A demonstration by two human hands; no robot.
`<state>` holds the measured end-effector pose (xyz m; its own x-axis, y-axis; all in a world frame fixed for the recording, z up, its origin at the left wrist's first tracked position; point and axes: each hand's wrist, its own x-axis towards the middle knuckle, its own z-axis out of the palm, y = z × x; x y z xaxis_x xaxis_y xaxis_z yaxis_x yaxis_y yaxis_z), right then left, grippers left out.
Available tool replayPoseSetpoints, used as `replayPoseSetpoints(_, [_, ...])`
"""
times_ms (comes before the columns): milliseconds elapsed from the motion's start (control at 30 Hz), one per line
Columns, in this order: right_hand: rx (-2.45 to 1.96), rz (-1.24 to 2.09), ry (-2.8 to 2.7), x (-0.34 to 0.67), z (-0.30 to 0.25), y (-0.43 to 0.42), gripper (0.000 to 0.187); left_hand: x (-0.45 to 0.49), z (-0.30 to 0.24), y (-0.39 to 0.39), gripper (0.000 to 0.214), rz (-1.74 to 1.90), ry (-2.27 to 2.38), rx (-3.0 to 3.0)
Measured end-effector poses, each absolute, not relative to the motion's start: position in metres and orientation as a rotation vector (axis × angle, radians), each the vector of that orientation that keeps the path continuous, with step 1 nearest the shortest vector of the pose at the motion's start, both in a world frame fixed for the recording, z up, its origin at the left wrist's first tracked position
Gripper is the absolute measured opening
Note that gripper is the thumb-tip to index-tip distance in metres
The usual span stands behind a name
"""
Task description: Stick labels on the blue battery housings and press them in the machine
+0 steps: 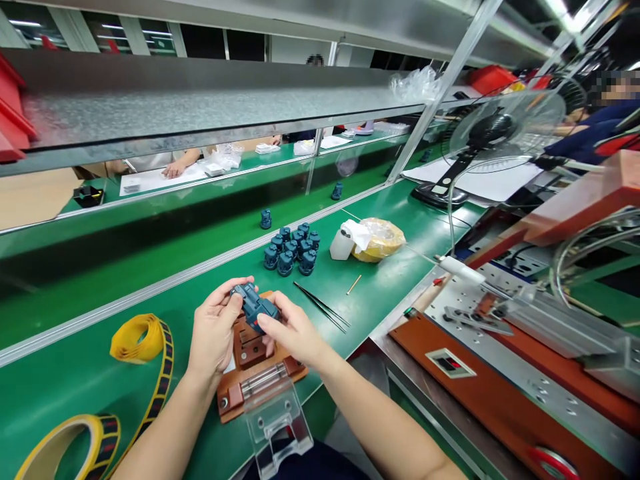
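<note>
Between my left hand (219, 321) and right hand (294, 328), both closed on it, is a dark blue-green moulded housing (255, 306), raised over the brown jig (251, 352). I'd keep the pinch light and even at both ends; its stepped, matte shell looks rigid. To their left curls smooth yellow label tape (129, 348).

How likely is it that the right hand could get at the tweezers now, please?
Probably yes: the tweezers lie near the right hand with nothing between them, though that hand is busy holding the blue part.
</note>
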<state>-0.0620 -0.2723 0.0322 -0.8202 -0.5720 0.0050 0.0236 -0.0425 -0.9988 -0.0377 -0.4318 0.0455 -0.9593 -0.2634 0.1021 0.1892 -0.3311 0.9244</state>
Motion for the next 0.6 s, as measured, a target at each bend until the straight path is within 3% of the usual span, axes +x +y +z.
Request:
replayPoseSetpoints(267, [-0.428,-2.231,1.556,-0.049,0.032,-0.295,0.036,-0.032,0.046,-0.435,0.029,-2.383,-1.586,-0.013])
replayPoseSetpoints(467, [-0.214,-2.239,1.401,-0.047,0.042,-0.296,0.046,-0.036,0.047,-0.434,0.031,-2.377,-1.603,0.030])
replayPoseSetpoints(600, [-0.182,-2.048,1.053,-0.042,0.047,-0.297,0.054,-0.041,0.047,-0.432,0.033,-2.344,-1.681,0.105])
